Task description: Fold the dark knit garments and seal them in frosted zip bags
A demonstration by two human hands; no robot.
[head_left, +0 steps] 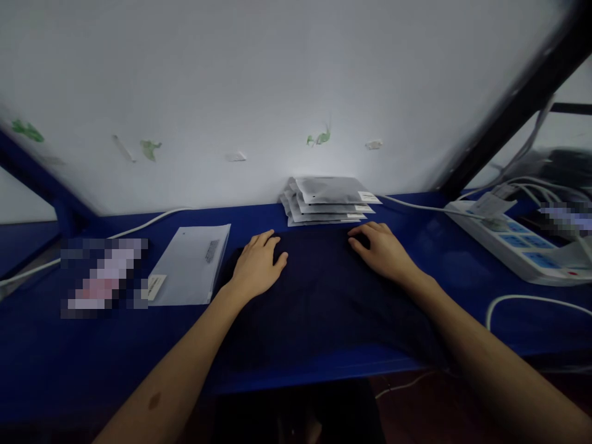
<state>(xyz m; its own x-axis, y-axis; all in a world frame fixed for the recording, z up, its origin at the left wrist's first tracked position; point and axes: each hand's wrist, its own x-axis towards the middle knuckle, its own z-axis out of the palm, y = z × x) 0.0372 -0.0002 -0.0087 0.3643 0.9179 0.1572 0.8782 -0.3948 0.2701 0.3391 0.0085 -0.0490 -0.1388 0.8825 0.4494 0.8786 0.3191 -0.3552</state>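
A dark, nearly black cloth (pixel 319 290) lies spread on the blue table in front of me. Its folds are hard to make out in the dim light. My left hand (pixel 259 265) rests on the cloth's left side, palm down, with the fingers stretched out and the thumb apart. At the far right part of the cloth, my right hand (pixel 382 250) is bent, its thumb and forefinger tips close together at the fabric. A stack of whitish plastic bags (pixel 328 197) with small labels lies just beyond the cloth. Left of my left hand is a single flat whitish bag (pixel 189 265) with a label.
The blue table (pixel 185 345) meets a white wall (pixel 259 92) at the back. A blurred-out flat item (pixel 108 277) lies at the left. On the right sits a white power strip (pixel 513 240) with blue sockets, and a white cable (pixel 531 298) loops in front of it.
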